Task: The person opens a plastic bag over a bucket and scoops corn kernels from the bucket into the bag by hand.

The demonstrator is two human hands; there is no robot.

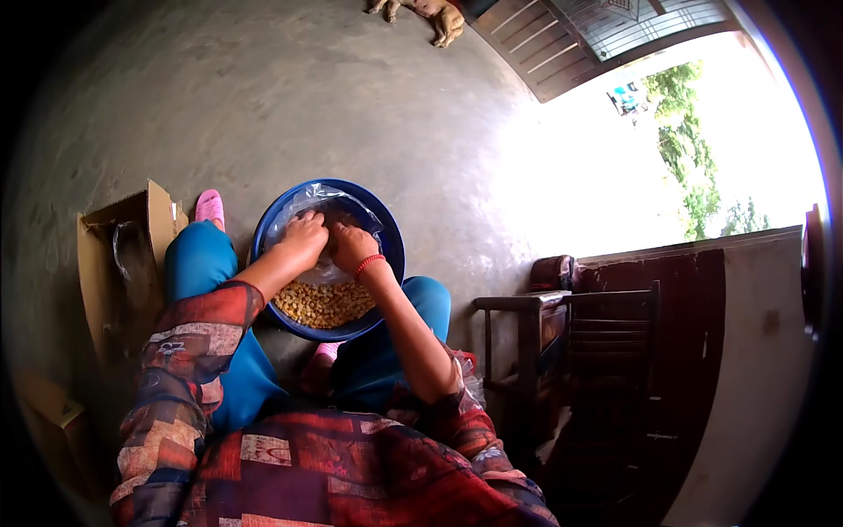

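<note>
Patchwork shirt [290,465]; left hand [305,237], right hand [354,247] at crinkled plastic [323,193] in round basin [398,243]

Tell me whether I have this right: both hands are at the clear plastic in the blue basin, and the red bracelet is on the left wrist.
Wrong wrist: the head view shows the red bracelet on the right one. The rest stands: the left hand and right hand are at the clear plastic in the blue basin.

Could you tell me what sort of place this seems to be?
Probably a home's front room or porch: a dog lies on the concrete floor, a wooden chair stands nearby, and a wide opening shows greenery.
</note>
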